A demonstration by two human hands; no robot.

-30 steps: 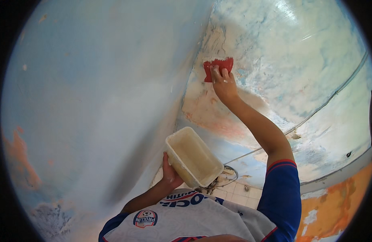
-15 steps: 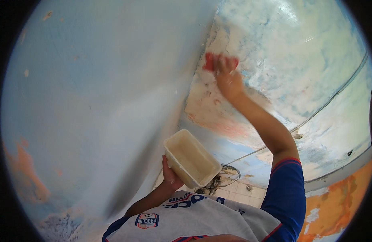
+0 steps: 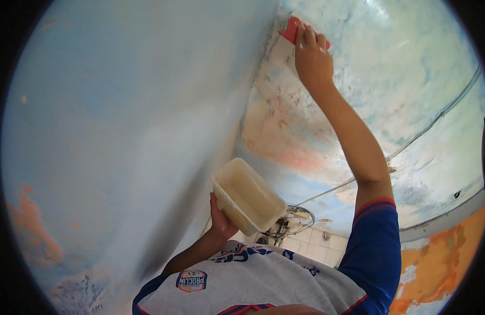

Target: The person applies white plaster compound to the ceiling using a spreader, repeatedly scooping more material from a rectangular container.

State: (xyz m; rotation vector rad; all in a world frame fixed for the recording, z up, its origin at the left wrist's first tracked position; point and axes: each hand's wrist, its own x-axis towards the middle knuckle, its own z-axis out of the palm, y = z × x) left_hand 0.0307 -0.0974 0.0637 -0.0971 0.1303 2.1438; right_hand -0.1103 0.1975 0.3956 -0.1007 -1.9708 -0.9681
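Observation:
My left hand (image 3: 221,218) grips a rectangular off-white plastic tub (image 3: 248,193) at chest height, with a pale coating inside. My right hand (image 3: 313,55) is raised high and closed on a flat red spreader (image 3: 292,29), pressed to the patchy, whitish-blue wall (image 3: 368,79) close to the corner. My fingers cover much of the spreader, and there are white smears on them.
A smoother pale-blue wall (image 3: 111,115) meets the patchy one at the corner. A cable (image 3: 415,136) runs across the patchy wall to tangled wires and fittings (image 3: 284,220) low over white tiles (image 3: 321,247). An orange, peeling wall (image 3: 436,262) is at lower right.
My right hand and the red spreader have moved upward along the corner and slightly right. My left hand with the tub has shifted only slightly up.

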